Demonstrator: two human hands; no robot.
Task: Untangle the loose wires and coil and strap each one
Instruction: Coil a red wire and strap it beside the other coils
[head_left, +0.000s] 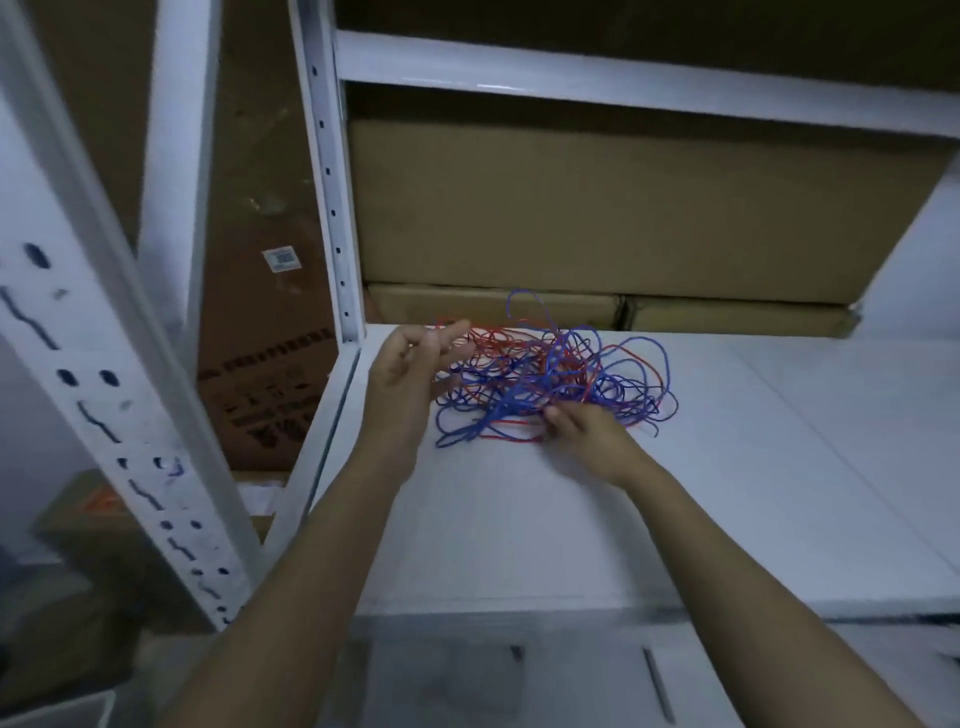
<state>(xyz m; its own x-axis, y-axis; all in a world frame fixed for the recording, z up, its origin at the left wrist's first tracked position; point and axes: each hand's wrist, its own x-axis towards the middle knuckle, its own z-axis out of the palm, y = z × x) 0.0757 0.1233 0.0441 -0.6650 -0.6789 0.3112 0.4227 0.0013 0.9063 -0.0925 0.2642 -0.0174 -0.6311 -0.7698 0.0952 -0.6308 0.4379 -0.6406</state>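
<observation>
A tangle of red and blue wires lies in a loose heap on a white shelf, toward its back left corner, just in front of the cardboard boxes stacked against the rear. One blue loop stands up above the heap; other loops spill out to the right and toward the front.

The left hand is at the heap's left edge, palm turned toward the wires, fingers extended and only slightly bent. Its fingertips overlap the red strands there, but whether they pinch a strand cannot be told through the blur. The right hand rests at the front of the heap with its fingers curled down into the wires, gripping blue and red strands near the shelf.

A white perforated upright rises just left of the heap. A second upright stands nearer the camera, with a printed box between them.
</observation>
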